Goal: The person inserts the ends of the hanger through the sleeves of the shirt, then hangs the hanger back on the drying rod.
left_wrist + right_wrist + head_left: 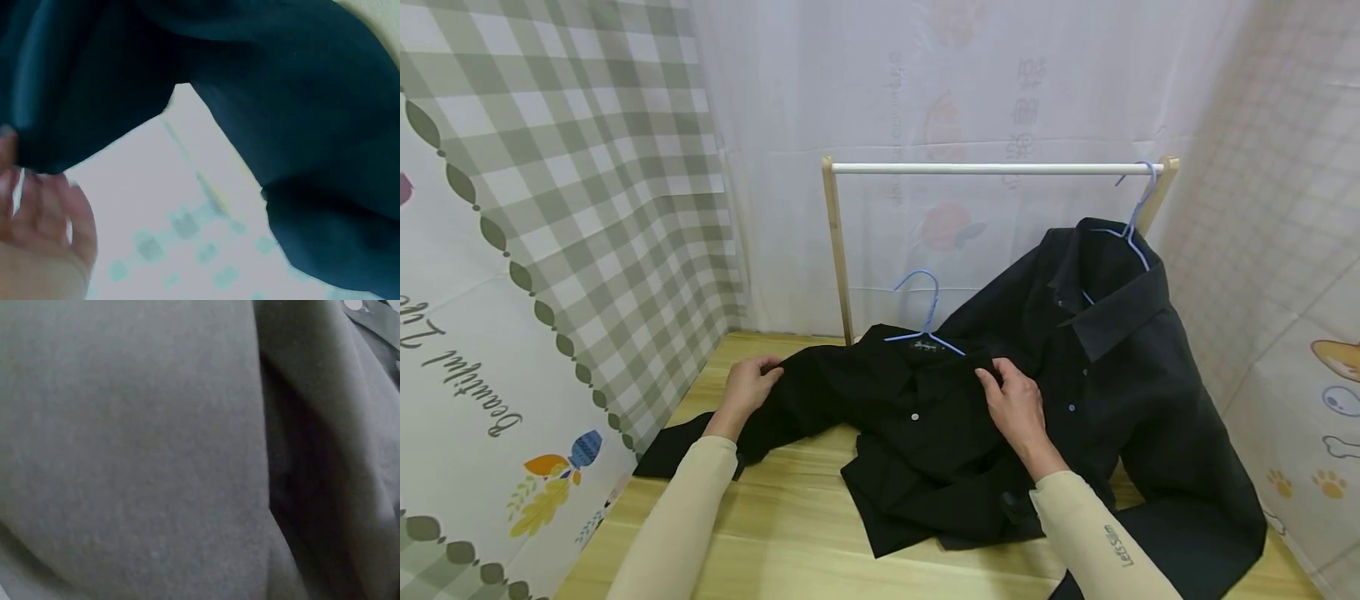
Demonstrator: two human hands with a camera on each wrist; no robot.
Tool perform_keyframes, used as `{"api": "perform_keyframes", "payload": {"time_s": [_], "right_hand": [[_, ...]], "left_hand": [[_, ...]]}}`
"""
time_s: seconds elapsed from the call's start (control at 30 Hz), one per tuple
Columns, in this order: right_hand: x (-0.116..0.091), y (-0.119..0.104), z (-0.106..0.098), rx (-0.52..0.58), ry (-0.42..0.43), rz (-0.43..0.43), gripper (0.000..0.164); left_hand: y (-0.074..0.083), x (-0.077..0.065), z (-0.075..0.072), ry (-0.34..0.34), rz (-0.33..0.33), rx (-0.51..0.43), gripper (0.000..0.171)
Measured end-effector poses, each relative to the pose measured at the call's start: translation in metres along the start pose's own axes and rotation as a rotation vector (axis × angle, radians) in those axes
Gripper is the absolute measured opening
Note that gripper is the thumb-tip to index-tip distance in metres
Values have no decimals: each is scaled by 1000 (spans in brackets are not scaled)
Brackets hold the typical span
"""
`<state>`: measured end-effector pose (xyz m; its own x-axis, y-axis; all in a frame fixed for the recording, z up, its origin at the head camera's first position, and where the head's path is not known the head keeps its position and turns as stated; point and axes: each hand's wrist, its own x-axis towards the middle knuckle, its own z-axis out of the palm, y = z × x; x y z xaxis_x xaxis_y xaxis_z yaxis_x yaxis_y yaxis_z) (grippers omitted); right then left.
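Note:
A black shirt (917, 450) with a white button lies bunched on the table, a blue hanger (931, 321) standing out of its collar. My left hand (748, 392) pinches the shirt near the shoulder on the left, and the sleeve trails past it. In the left wrist view, the fingers of that hand (50, 219) meet the edge of the dark cloth. On the right, my right hand (1017, 410) pinches the shirt beside the collar, thumb and forefinger together. Only dark cloth (131, 450) fills the right wrist view, with the right hand out of sight there.
A second black shirt (1142, 392) hangs on another blue hanger (1138, 204) at the right end of a white rail (992, 169) with wooden posts. Its lower part spreads over the wooden table (775, 525). A checked curtain (587, 125) borders the left side.

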<state>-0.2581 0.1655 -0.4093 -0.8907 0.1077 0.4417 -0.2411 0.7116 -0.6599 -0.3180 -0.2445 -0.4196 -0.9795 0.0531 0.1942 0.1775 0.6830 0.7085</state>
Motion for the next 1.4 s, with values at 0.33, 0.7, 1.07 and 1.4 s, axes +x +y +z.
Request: {"api": "perform_keyframes", "payload": {"time_s": [0.33,0.7,1.07,1.4], "right_hand": [[-1,-18,14,-9,-28,-179,14],[-1,-17,18,-13,-18,-173,14],[-3,-18,16,5,-61,-87,25],[-5,-2,3,-130,-99,52,66]], "left_hand": [[64,4,43,-80,332,-49,42],[64,-1,42,-102,214,-142,28],[59,1,40,-160,312,-139,24],[58,11,24,53,233,-147,16]]}}
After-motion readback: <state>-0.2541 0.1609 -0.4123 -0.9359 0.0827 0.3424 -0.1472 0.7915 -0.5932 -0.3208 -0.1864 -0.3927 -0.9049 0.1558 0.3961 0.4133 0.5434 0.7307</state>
